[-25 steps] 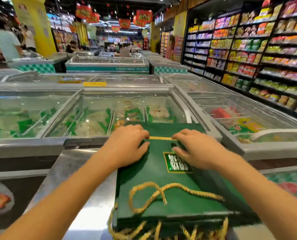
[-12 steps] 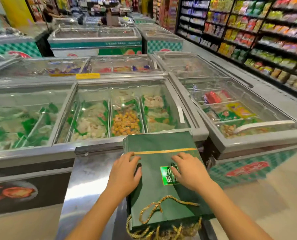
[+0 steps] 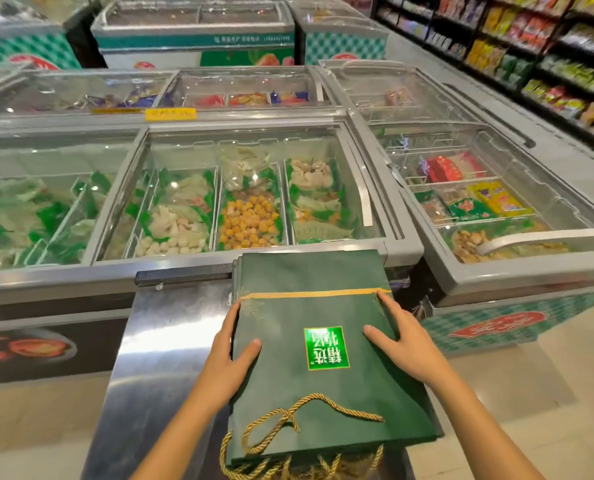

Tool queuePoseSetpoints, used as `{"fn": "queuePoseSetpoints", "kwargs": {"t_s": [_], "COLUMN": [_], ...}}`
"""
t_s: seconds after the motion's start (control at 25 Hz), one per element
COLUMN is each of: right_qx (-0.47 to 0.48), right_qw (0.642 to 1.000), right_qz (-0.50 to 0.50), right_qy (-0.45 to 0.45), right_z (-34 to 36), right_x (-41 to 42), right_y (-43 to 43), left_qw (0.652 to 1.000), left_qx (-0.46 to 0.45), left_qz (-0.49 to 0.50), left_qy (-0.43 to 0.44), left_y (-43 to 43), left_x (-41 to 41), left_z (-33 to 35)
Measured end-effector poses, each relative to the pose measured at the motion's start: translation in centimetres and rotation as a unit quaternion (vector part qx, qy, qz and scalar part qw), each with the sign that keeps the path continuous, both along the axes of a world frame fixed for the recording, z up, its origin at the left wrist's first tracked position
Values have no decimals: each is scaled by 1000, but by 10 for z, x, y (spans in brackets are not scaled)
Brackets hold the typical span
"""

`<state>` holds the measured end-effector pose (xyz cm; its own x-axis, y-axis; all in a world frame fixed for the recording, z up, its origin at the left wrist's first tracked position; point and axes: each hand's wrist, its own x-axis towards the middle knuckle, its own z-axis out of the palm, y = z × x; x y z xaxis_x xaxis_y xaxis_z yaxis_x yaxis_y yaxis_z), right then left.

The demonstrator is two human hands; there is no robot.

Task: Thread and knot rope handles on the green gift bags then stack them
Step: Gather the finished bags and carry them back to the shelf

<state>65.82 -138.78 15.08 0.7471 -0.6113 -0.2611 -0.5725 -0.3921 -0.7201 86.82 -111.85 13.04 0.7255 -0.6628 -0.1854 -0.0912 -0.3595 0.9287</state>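
Left hand (image 3: 224, 363), right hand (image 3: 408, 348) on bags (image 3: 306, 275)

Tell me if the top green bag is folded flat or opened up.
Folded flat: the top green bag lies thin on the stack, rope handle loose across it.

Left hand (image 3: 231, 355) and right hand (image 3: 404, 344) now wider apart, flanking bag stack (image 3: 309, 393).

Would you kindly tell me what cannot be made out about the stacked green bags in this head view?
All in the head view:
1. Number of bags: the top green bag covers the stack; only thin edges show.
2. Knots of its gold rope handle: none visible, behind the bag's panel.
3. Lower handles: cut off by the bottom frame edge.
4. Labels on the shelf packages: blurred and too small.
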Motion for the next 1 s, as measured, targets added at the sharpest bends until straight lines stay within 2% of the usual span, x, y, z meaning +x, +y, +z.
{"fn": "queuePoseSetpoints", "kwargs": {"t_s": [0.12,0.2,0.32,0.52,0.76,1.0], "right_qx": [93,114,108,108,70,45], "right_qw": [994,991,989,986,987,988], "right_qz": [-5,-10,-11,-9,5,43], "right_qy": [-48,-68,-98,-127,-144,-143], "right_z": [-6,-13,-20,-18,8,28], "right_x": [-3,-3,0,0,6,46], "right_y": [-3,-2,2,1,18,75], "left_qw": [1000,998,997,999,997,991], "left_qx": [-14,-2,19,21,-22,-56], "left_qz": [18,32,31,30,62,110], "left_qy": [19,47,74,19,38,49], "left_y": [-4,-7,-8,-3,21,81], "left_x": [-8,-11,-12,-18,-21,-2], "left_z": [-2,2,9,16,44,65]}}
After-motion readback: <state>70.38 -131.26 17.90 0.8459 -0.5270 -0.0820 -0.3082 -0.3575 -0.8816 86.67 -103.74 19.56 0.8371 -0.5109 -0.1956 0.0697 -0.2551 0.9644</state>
